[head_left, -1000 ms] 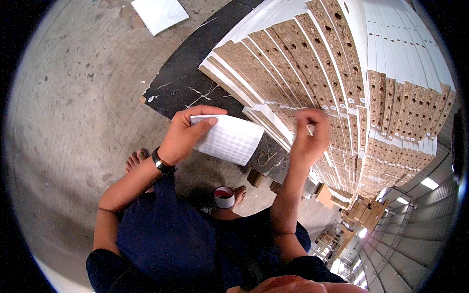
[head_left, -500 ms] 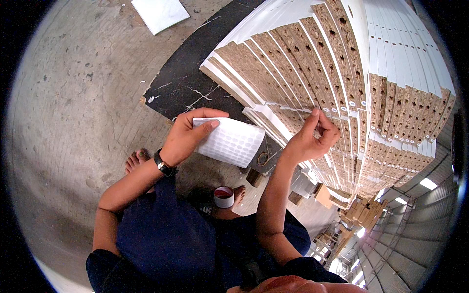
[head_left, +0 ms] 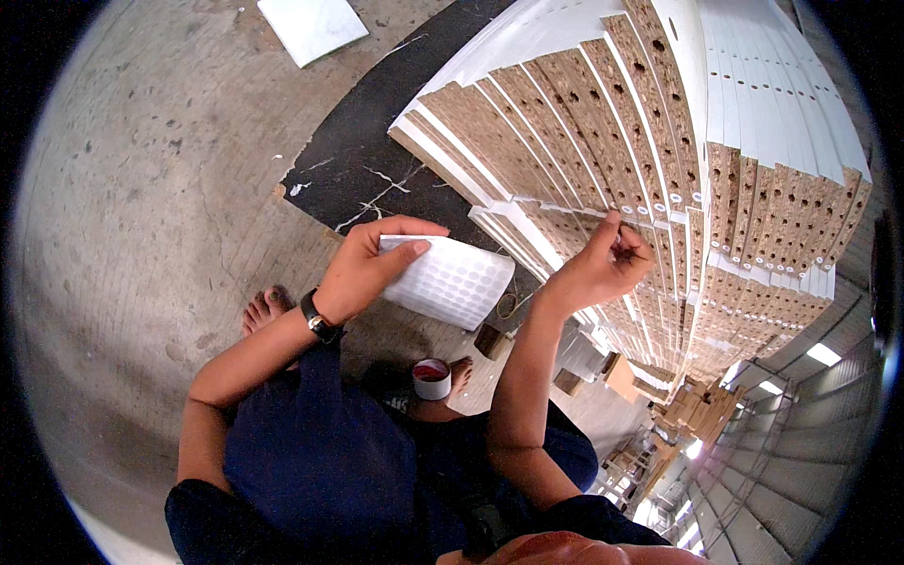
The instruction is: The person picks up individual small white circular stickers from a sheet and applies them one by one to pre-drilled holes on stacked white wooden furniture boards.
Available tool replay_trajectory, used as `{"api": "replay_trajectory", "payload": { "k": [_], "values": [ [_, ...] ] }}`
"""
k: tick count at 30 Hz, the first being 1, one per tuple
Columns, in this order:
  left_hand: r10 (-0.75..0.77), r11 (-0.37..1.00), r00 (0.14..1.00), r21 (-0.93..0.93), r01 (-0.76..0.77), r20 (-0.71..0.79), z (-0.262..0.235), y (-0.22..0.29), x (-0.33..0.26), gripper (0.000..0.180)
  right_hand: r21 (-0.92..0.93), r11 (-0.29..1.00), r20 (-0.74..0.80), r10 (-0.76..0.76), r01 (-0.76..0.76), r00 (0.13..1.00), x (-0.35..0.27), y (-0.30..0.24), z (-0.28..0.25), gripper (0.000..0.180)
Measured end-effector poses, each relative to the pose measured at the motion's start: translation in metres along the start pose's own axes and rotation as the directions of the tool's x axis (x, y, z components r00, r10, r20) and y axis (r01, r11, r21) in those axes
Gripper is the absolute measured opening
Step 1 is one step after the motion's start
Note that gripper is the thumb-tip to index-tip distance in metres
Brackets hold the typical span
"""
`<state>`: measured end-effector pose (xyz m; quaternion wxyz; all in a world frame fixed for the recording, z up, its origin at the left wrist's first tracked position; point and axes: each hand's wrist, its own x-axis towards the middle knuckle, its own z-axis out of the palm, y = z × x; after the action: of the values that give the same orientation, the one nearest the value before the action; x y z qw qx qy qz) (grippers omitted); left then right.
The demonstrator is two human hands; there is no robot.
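My left hand (head_left: 360, 271) grips a curved white sheet of round stickers (head_left: 454, 282) at its left end, thumb on top. Rows of pale dots cover the sheet. My right hand (head_left: 595, 275) is up against the stacked white-faced chipboard panels (head_left: 565, 118), thumb and forefinger pinched at a panel's edge. Whatever lies between these fingertips is hidden or too small to make out. Small round white stickers (head_left: 676, 199) sit in a row on neighbouring panel edges, just right of my fingertips. Drilled holes run along many of the edges.
More drilled panels (head_left: 772, 212) stand stacked at the right. Under the stack lies a black marbled board (head_left: 344, 155). A white square slab (head_left: 313, 28) rests on the concrete floor (head_left: 141, 217). A white cup-like container, reddish inside (head_left: 431, 379), stands by my foot; a wooden block (head_left: 490, 341) is nearby.
The sheet and my left hand have shifted slightly right and down in the picture. My right hand stays at nearly the same place on the panel edges, still pinched.
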<state>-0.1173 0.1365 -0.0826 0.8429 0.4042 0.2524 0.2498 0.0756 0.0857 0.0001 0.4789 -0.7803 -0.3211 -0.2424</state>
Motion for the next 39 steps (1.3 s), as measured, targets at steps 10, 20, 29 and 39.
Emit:
{"api": "replay_trajectory", "payload": {
  "k": [10,20,29,39],
  "values": [
    [0.040,0.999,0.999,-0.003,-0.039,0.021,0.001,0.000,-0.001,0.020,0.045,0.982,0.146,-0.186,0.182,0.972,-0.010,-0.001,0.001,0.016],
    [0.028,1.000,0.999,0.002,-0.028,0.023,0.001,0.000,-0.001,0.020,0.078,0.975,0.104,-0.213,0.206,0.971,-0.005,0.015,0.005,0.018],
    [0.331,0.944,0.891,0.124,-0.307,-0.311,-0.002,0.004,-0.006,0.019,0.080,0.989,0.130,-0.134,0.124,0.982,-0.009,-0.014,-0.014,0.018],
    [0.575,0.515,0.764,0.596,-0.616,0.292,0.016,0.003,-0.009,0.054,0.156,0.805,0.889,0.139,-0.572,0.437,-0.062,-0.050,-0.005,0.047]
  ]
}}
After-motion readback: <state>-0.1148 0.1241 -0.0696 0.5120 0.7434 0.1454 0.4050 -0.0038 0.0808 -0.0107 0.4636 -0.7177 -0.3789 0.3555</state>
